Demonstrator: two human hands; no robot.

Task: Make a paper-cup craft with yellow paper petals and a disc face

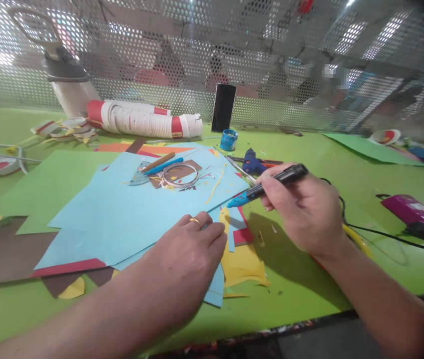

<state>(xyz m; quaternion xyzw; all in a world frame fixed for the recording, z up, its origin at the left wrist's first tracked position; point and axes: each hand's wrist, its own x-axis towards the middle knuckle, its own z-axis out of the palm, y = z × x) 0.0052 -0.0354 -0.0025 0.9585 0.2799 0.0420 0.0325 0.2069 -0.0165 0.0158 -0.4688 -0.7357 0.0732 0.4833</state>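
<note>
In my right hand (301,209) is a black pen-shaped tool (271,185) with a blue tip, closed between thumb and fingers and slanting down to the left. Its tip hangs near the light blue paper (122,209) and a yellow paper piece (237,264). My left hand (193,249) rests at the paper's near right edge, wearing a ring. Its fingers are curled and pressed together; the fingertips, and anything under them, are hidden. Farther back on the paper lie a round ring (181,185), a brown stick (161,161), a blue stick (165,166) and small scraps.
Behind the papers stand a phone (223,107), a blue tape roll (228,140), stacked paper cups (144,119) and a bottle (70,82). A blue glue gun (252,162) lies past my right hand. At right is a purple device (417,214) with a black cable. A perforated screen (189,60) backs the table.
</note>
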